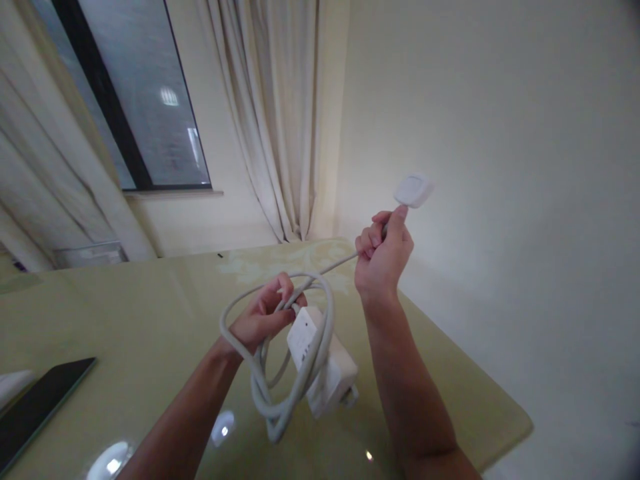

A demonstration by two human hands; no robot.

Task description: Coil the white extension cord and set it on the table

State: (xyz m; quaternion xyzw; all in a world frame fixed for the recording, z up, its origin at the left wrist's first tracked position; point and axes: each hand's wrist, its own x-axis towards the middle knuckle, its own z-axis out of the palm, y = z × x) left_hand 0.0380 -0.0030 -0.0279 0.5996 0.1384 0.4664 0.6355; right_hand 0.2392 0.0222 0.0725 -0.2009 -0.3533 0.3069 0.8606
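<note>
My left hand (263, 317) is closed around several loops of a white power cable (273, 393), held above a glossy pale green table (125, 313). A white power strip (323, 363) hangs against the coil, just right of that hand. My right hand (383, 257) is raised higher and to the right, pinching the same cable just below its white plug (413, 191). A stretch of cable runs taut between the two hands.
A dark flat device (37, 403) lies at the table's left edge. Cream curtains (273, 113) and a dark window (135, 93) stand behind the table. A bare pale wall (500, 167) is to the right, close to the table's right edge.
</note>
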